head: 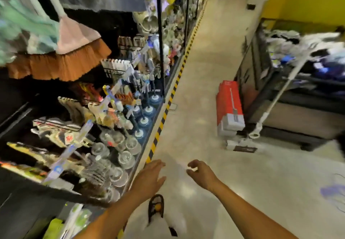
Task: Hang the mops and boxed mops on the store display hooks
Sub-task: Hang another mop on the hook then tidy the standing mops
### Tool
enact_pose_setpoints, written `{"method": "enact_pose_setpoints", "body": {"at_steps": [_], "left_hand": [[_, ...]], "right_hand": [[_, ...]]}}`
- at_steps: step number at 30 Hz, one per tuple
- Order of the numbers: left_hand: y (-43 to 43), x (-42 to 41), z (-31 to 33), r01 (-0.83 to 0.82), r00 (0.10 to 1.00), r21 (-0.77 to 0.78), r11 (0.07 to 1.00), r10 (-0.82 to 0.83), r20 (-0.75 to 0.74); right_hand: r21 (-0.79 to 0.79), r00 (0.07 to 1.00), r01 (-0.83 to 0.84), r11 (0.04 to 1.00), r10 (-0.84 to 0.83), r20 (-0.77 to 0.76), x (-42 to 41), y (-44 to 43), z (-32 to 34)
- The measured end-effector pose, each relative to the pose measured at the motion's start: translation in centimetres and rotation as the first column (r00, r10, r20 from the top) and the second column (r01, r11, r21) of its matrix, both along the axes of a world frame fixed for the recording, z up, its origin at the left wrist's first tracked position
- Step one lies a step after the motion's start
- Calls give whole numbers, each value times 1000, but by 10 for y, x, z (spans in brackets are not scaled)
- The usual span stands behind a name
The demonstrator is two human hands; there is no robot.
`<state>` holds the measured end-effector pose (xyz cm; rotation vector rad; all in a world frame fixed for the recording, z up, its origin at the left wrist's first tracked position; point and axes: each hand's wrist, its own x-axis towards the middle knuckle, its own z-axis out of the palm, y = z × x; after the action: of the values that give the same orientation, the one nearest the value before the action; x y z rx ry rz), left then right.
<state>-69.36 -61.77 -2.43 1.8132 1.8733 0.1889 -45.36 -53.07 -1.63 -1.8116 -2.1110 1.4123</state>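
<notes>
Nothing is held in either grip, the left hand (149,179) spread flat and the right hand (200,173) loosely curled, while red boxed mops (229,108) and a loose mop (281,93) are leaned against a dark cart (248,74) heaped with blurred goods.

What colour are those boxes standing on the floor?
The boxes are red with grey bottoms, shown in the head view.

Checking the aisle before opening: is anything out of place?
Yes. Red mop boxes stand on the floor against the dark cart, and a white-handled mop leans beside them, its head on the floor, neither hung on hooks.
</notes>
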Motion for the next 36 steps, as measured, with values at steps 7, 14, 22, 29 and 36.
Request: {"method": "enact_pose_setpoints", "body": {"at_steps": [7,14,22,29,36], "left_hand": [[121,84,-19,307,951,-23,951,-306,56],[253,165,-26,512,855,-50,857,-503,128],[384,247,-9,634,765,32,772,-633,122],[464,309,5,686,721,40,727,-686,97],[545,376,9,665,746,29,746,-666,31]], "right_hand": [[-14,927,373,928,-373,-32,109,32,1],[22,786,618,786,-619,12,191,96,9],[97,648,756,647,-761,26,255,183,28],[148,597,795,589,-802,-16,307,249,38],[159,626,774,613,-778,-51,378,339,21]]}}
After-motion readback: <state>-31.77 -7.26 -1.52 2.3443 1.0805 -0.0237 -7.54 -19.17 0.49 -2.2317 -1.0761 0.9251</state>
